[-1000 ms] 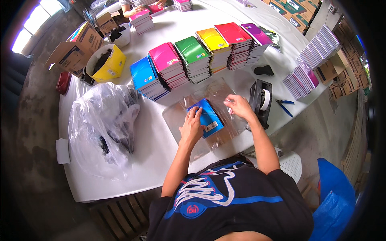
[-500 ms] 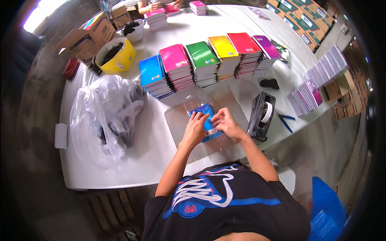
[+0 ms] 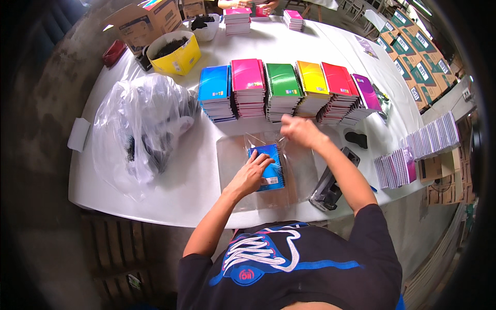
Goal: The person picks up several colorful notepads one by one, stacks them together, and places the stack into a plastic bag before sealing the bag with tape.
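A blue spiral notebook (image 3: 276,168) lies on a sheet of clear plastic film (image 3: 297,175), over a flat translucent board (image 3: 227,160). My left hand (image 3: 249,173) rests on the notebook's cover with its fingers stretched out. Beyond the notebook's far right corner, my right hand (image 3: 304,132) is raised close to the front of the notebook stacks. Its fingers are curled together and a little blurred; whatever they may hold is too small to make out. A black tape dispenser (image 3: 326,190) stands beneath my right forearm, partly hidden by it.
Blue (image 3: 214,85), pink (image 3: 248,77), green (image 3: 282,82), yellow, red and purple notebook stacks form a row ahead. A clear bag (image 3: 139,124) with dark contents lies left, below a yellow tub (image 3: 178,57). More notebooks (image 3: 395,168) stand right. Another person's hands (image 3: 266,8) show far off.
My right hand has moved away from the blue notebook, up toward the stacks. My left hand has flattened on the cover. The whole view has shifted, so the table sits differently.
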Available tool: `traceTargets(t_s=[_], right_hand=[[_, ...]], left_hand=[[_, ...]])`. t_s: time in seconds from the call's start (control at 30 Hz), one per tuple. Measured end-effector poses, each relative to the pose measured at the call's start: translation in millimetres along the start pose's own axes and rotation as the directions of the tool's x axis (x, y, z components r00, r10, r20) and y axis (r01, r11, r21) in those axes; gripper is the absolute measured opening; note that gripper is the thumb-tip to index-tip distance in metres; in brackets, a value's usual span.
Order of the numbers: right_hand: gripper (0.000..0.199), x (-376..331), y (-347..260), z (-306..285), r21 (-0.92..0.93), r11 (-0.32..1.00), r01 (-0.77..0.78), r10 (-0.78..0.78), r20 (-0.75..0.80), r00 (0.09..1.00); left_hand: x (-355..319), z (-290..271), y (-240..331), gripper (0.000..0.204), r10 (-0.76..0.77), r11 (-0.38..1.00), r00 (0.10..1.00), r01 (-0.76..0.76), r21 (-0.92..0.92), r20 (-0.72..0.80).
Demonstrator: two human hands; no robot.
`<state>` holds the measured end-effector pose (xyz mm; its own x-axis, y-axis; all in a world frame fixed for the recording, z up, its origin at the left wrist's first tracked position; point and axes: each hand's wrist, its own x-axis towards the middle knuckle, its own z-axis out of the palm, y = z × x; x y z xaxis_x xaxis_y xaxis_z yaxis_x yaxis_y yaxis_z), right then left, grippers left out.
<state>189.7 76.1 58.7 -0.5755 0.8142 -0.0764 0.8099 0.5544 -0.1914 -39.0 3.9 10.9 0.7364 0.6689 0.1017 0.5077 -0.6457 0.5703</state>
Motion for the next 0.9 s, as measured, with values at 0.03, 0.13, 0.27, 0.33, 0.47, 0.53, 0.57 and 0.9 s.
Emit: traceTargets(t_s=[0.03, 0.13, 0.27, 0.33, 0.47, 0.53, 0.57, 0.9], right_hand=[[0.011, 5, 13, -4, 0.074, 0.997, -0.035, 0.041, -0.079, 0.996], [0.008, 10, 18, 0, 0.199, 0.98, -0.005, 0.063, -0.289, 0.955], [0.037, 14, 8, -23, 0.429, 0.876, 0.221, 0.016, -0.484, 0.875], [0.057, 7, -12, -25, 0.458, 0.811, 0.364, -0.209, -0.355, 0.911], [0.078, -8, -37, 10, 0.446, 0.806, 0.388, -0.442, 0.018, 0.897], [0.073, -5, -34, 17, 0.431, 0.856, 0.284, -0.351, 0.081, 0.933], [0.067, -4, -29, 20, 0.497, 0.831, 0.252, -0.336, 0.088, 0.938], [0.018, -27, 1, 35, 0.745, 0.59, 0.312, -0.329, -0.131, 0.935]], left_hand=[[1, -1, 2, 0.057, 0.002, 1.0, 1.0, -0.002, -0.005, -0.004], [3, -4, 7, 0.054, 0.02, 1.0, 1.0, -0.02, 0.002, -0.016], [1, 0, 4, 0.055, 0.035, 0.999, 0.999, -0.034, 0.036, -0.025], [2, -2, 5, 0.058, 0.001, 1.0, 1.0, -0.001, 0.0, 0.01], [1, -3, 5, 0.061, -0.192, 0.971, 0.972, 0.208, -0.119, 0.133], [-3, -9, 9, 0.065, -0.248, 0.96, 0.963, 0.259, -0.11, 0.1], [-5, -9, 10, 0.067, -0.281, 0.952, 0.956, 0.289, -0.105, 0.085], [-10, 27, -10, 0.091, -0.354, 0.932, 0.935, 0.355, -0.074, 0.027]])
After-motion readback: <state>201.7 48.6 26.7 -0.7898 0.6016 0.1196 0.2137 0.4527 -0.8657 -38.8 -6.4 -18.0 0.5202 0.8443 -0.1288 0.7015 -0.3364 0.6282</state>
